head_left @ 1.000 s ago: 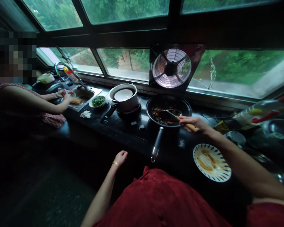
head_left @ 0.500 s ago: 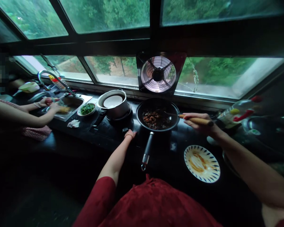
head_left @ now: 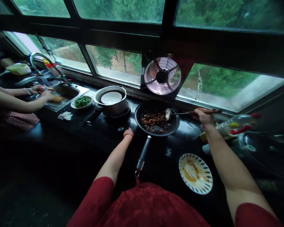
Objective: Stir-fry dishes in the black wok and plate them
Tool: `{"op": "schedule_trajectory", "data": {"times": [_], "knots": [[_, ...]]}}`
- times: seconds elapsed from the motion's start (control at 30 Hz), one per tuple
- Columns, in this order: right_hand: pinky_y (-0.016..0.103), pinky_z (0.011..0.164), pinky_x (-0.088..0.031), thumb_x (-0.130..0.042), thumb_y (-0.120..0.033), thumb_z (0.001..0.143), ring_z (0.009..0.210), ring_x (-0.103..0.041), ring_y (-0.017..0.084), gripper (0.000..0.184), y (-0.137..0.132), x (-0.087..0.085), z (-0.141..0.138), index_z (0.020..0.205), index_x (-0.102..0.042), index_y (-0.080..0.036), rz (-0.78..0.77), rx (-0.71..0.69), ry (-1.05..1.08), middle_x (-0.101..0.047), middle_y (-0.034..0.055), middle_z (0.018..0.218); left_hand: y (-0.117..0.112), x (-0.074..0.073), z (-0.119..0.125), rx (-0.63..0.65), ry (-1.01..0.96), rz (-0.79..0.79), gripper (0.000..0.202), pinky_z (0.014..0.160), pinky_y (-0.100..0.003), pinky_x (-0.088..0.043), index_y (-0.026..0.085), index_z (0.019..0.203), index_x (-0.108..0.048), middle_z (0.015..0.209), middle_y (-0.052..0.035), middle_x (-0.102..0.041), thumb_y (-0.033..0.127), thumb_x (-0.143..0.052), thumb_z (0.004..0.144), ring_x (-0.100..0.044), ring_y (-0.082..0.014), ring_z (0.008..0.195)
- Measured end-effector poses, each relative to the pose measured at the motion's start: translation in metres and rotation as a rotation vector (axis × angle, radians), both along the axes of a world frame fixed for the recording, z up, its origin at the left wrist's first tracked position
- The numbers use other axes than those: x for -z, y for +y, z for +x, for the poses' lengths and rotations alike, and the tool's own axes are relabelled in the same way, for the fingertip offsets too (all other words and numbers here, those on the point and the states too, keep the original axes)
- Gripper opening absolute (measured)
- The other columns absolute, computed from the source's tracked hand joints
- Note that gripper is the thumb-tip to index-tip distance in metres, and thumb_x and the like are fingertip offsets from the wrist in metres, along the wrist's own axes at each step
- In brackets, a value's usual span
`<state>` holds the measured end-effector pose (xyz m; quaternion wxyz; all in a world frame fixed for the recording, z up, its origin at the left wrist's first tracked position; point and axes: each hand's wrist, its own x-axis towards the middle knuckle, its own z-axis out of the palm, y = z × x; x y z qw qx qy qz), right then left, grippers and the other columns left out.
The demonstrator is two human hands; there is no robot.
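A black frying pan (head_left: 174,126) with dark brown food (head_left: 153,121) sits on the stove, its handle (head_left: 143,152) pointing toward me. My right hand (head_left: 203,116) is closed round the wooden handle of a metal spatula (head_left: 168,113), whose head rests over the pan's right rim. My left hand (head_left: 128,132) reaches to the stove's front edge just left of the pan, beside a knob (head_left: 120,129). Its fingers are hidden behind the wrist, which wears a bracelet.
A sauce-smeared, blue-patterned plate (head_left: 204,186) lies on the dark counter at front right. A pot (head_left: 113,108) stands left of the pan, and a bowl of greens (head_left: 81,102) further left. Another person's hands (head_left: 42,93) work at the sink (head_left: 66,91). Bottles (head_left: 236,126) crowd the right; a fan (head_left: 162,75) hangs behind.
My right hand has drawn the spatula out to the pan's right rim and lifted it. My left hand rose from my side to the stove's front edge and stays there.
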<state>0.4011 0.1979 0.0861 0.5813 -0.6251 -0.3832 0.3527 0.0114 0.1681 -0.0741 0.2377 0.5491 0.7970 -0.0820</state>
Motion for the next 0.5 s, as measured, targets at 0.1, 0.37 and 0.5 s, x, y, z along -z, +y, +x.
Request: {"op": "schedule_trajectory", "data": {"times": [0.1, 0.37, 0.5], "knots": [[0.025, 0.054, -0.055, -0.054, -0.021, 0.070, 0.058, -0.062, 0.013, 0.007, 0.016, 0.019, 0.000, 0.067, -0.048, -0.023, -0.018, -0.107, 0.019, -0.058, -0.0032, 0.058, -0.006, -0.002, -0.008, 0.162, -0.019, 0.036, 0.039, 0.094, -0.043, -0.042, 0.016, 0.124, -0.048, 0.125, -0.0198, -0.049, 0.014, -0.040, 0.085, -0.049, -0.0278, 0.117], [0.039, 0.098, -0.043, -0.072, -0.027, 0.063, 0.109, -0.057, 0.025, 0.020, -0.027, -0.004, -0.048, 0.080, -0.065, -0.019, 0.090, -0.730, -0.200, -0.066, 0.0073, 0.107, -0.031, -0.009, -0.045, 0.407, -0.100, 0.211, 0.057, 0.104, -0.039, -0.033, 0.028, 0.138, -0.033, 0.142, -0.0108, -0.034, 0.025, -0.051, 0.084, -0.037, -0.0267, 0.129], [0.038, 0.092, -0.048, -0.067, -0.032, 0.071, 0.106, -0.059, 0.027, 0.019, -0.085, -0.056, -0.041, 0.087, -0.069, -0.021, 0.197, -1.048, -0.561, -0.061, 0.0069, 0.117, -0.085, 0.004, -0.064, 0.228, -0.242, 0.352, 0.049, 0.108, -0.030, -0.029, 0.015, 0.132, -0.043, 0.139, -0.0128, -0.038, 0.030, -0.049, 0.085, -0.036, -0.0204, 0.130]]}}
